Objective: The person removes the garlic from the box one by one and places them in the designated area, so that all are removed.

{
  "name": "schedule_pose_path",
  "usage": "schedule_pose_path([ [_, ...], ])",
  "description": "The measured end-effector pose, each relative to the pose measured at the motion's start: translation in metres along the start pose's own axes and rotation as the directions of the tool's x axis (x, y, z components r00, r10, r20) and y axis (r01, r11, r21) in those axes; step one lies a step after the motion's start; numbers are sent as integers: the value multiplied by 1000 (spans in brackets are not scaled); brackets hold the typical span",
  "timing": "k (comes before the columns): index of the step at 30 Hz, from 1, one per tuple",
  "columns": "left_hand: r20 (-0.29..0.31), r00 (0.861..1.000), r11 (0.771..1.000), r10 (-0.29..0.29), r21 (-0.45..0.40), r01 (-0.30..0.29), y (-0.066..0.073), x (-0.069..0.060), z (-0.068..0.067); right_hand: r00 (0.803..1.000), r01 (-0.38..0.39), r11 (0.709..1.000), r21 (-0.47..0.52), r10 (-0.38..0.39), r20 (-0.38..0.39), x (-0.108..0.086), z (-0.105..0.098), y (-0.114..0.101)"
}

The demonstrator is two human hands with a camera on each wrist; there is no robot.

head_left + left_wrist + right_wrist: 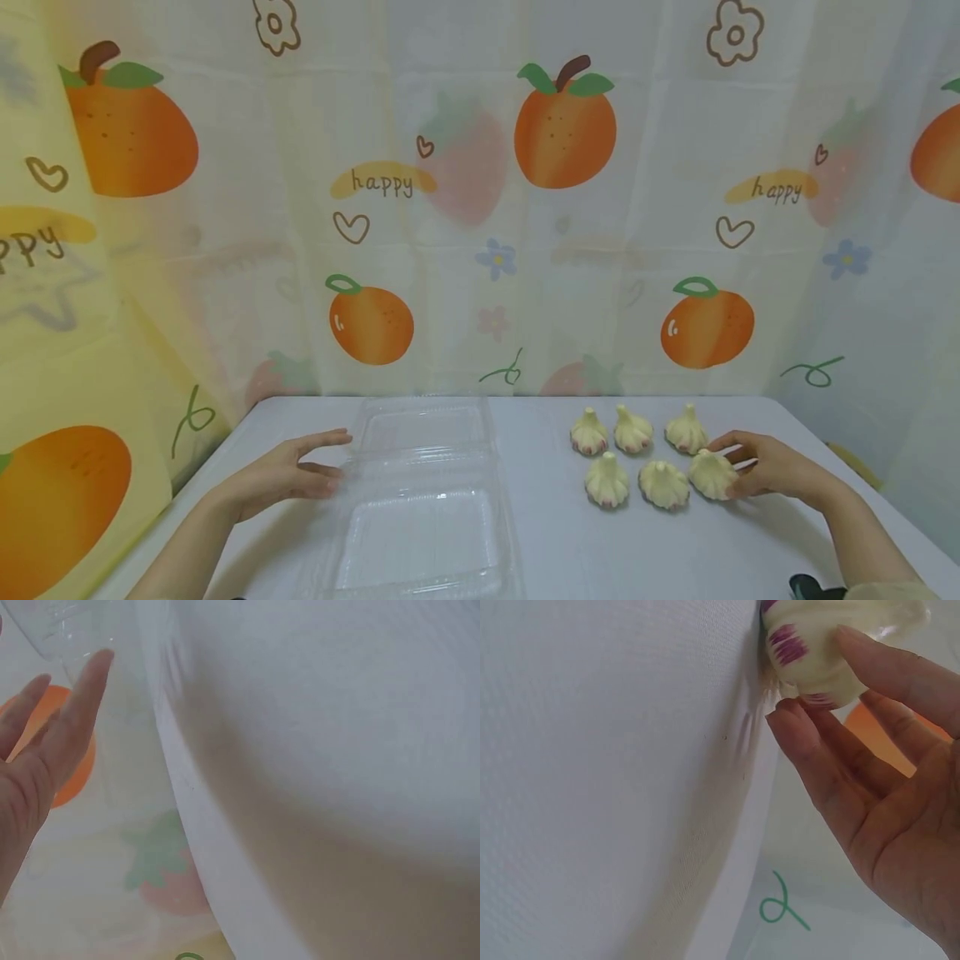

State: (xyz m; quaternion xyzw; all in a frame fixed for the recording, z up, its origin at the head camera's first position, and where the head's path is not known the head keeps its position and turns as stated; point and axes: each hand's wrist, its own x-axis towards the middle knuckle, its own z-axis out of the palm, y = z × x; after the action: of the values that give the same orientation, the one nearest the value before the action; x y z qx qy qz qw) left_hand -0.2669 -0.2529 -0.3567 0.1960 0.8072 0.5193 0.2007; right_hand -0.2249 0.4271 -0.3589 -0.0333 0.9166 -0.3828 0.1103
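Note:
My right hand (776,472) is at the nearest-right garlic bulb (712,475), with fingertips on its side. In the right wrist view the fingers of my right hand (900,761) curl about this pale bulb (817,649) with purple streaks, which sits at the table surface. Several more garlic bulbs (663,486) stand in two rough rows beside it, stems up. My left hand (281,475) hovers left of a clear plastic clamshell box (420,533), fingers spread and holding nothing. The box lies with its lid unfolded toward the back. In the left wrist view my left hand (45,742) shows partly.
A white table (555,542) carries everything. Behind it and to the left hangs a curtain (450,333) printed with oranges and strawberries. A dark object (810,587) shows at the bottom right, beside my right sleeve (888,592).

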Motion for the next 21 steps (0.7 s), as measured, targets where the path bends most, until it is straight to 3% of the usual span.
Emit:
schedule_pose_path([
  [11,-150,988,982,31,186,-2,17,-13,3,999,27,1000,-7,-27,23,-3,-6,1],
  [16,-191,980,975,49,223,-5,26,-18,10,993,99,995,-4,-99,60,-10,-17,-5],
  [21,-247,967,965,70,263,-3,42,-21,24,976,204,969,-137,-212,-48,-14,-19,-33],
])
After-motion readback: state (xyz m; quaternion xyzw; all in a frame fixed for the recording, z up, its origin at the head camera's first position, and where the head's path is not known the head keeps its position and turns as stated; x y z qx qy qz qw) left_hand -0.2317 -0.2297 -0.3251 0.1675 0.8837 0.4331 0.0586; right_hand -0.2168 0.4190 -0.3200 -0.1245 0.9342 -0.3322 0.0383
